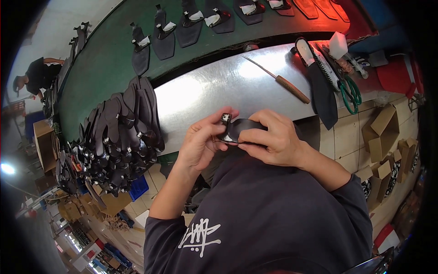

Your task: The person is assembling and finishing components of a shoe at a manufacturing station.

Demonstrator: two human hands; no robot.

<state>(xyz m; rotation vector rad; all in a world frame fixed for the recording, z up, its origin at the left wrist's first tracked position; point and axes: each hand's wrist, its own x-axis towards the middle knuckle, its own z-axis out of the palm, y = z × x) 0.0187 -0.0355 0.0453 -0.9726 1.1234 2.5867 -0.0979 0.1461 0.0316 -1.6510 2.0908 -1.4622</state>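
Just in front of my body, above the near edge of a metal-topped bench [182, 98], both hands hold a black shoe sole [245, 125] with a glossy black heel. My left hand [197, 139] pinches the heel end, where a small whitish square with dark marks shows at the tip. My right hand [273, 138] wraps round the broad part of the sole, thumb and fingers closed on it. Part of the sole is hidden behind my fingers. On the bench beyond lies a pointed metal tool [292, 88] with a wooden handle.
Left of the bench is a heap of black soles with glossy heels [118, 123]. A green belt [105, 50] carries a row of black sandal pieces [189, 29]. Green-handled scissors [350, 96] and a long black sole [321, 91] lie right. Cardboard boxes [383, 132] stand on the floor. Another person [39, 75] is far left.
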